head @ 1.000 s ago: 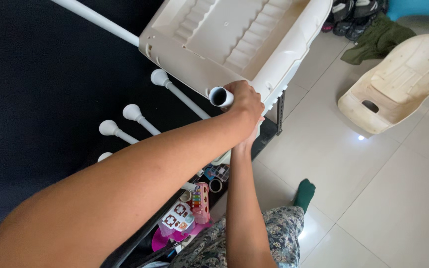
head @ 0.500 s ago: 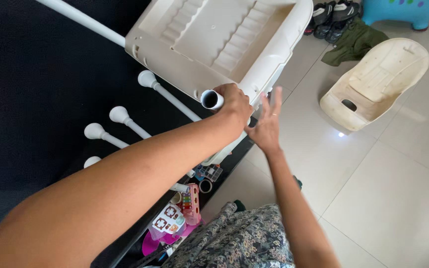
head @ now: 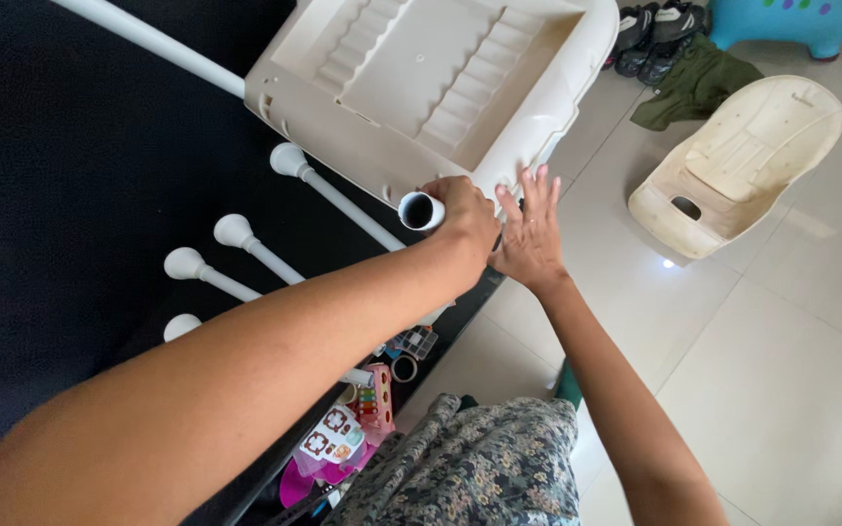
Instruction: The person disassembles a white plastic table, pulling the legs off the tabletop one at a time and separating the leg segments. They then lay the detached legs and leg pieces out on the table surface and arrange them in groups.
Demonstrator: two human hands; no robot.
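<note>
Two hands meet at the tray's [head: 431, 88] near corner. Left hand [head: 460, 209] is closed around a white tube [head: 421, 210] — its open end faces the camera — holding it against the tray. Right hand [head: 530, 234], at three o'clock of it, lies open and flat, fingers spread, bracing the tray's edge.

Bare arms; ring on right hand [head: 530, 239] (patterned floral garment).
</note>
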